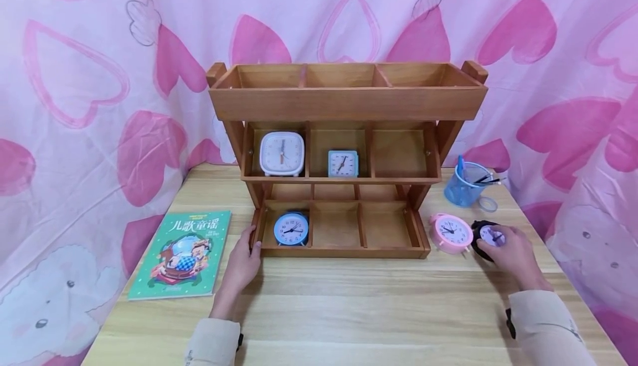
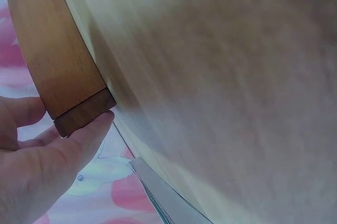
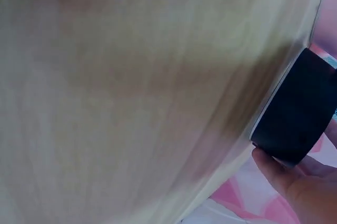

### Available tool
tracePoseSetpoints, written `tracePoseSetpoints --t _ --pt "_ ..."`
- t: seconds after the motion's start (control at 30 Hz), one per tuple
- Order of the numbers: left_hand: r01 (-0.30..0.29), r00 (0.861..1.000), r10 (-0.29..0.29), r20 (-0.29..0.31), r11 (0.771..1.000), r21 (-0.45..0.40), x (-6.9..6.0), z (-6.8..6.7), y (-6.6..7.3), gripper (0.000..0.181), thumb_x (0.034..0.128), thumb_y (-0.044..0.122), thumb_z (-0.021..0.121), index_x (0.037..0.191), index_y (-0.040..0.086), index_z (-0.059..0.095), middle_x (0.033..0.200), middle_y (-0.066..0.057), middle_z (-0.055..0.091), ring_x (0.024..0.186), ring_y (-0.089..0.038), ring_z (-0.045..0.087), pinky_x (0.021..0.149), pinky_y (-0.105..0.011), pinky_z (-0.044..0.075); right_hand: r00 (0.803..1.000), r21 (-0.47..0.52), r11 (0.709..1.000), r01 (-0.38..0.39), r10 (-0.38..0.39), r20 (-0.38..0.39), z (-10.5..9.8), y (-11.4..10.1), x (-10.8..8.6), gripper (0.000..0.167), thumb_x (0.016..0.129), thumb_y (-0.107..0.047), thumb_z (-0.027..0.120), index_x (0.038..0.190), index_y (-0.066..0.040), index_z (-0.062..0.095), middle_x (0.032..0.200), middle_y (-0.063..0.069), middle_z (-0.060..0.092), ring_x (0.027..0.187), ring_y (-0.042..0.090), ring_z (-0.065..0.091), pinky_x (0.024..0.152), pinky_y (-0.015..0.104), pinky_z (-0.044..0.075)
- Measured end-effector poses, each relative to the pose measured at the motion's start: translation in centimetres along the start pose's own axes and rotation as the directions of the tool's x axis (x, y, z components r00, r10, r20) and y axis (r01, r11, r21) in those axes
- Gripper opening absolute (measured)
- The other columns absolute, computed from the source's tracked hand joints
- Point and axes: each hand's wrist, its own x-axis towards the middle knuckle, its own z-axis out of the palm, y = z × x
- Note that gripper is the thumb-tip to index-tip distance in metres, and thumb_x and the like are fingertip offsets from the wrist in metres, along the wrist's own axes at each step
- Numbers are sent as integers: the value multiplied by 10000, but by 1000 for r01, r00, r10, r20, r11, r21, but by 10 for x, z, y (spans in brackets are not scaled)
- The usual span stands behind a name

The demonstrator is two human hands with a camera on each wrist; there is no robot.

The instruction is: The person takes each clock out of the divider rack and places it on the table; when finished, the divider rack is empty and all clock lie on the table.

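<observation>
My left hand point(image 1: 244, 263) grips the lower left front corner of a wooden shelf point(image 1: 344, 252); in the left wrist view, thumb and fingers lie on either side of that corner point(image 2: 87, 110). At the right, my right hand point(image 1: 513, 255) holds a black alarm clock point(image 1: 479, 238) with a white face, partly covered by the fingers. Its black side point(image 3: 295, 110) fills the hand in the right wrist view. Just left of it stands a pink alarm clock point(image 1: 451, 233). In the shelf are a blue round clock point(image 1: 291, 229), a white square clock point(image 1: 282, 154) and a small light-blue clock point(image 1: 343, 164).
A green children's book point(image 1: 181, 255) lies on the table point(image 1: 349, 310) left of the shelf. Behind the pink clock stands a blue mesh pen holder point(image 1: 462, 186) with pens, and a roll of tape point(image 1: 488, 204) lies beside it. A pink heart-patterned curtain point(image 1: 319, 17) hangs behind.
</observation>
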Motion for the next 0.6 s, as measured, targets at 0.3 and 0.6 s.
tracePoseSetpoints --t 0.3,0.6 --pt "5 1000 -5 2 1000 -7 0 1 -3 510 1058 123 406 1534 11 262 1522 -310 340 1391 -463 359 1117 -597 318 986 90 996 11 5 -168 -8 -54 -7 572 959 -280 586 1348 118 451 1443 448 258 1308 626 260 1022 759 244" --pt "5 1000 -5 -6 1000 -16 3 2 -1 512 1054 126 412 1534 20 269 1530 -298 338 1395 -457 356 1123 -592 313 925 250 910 330 -258 -280 49 -190 -10 293 922 -133 654 1157 43 643 1134 234 633 1071 393 567 921 545 447"
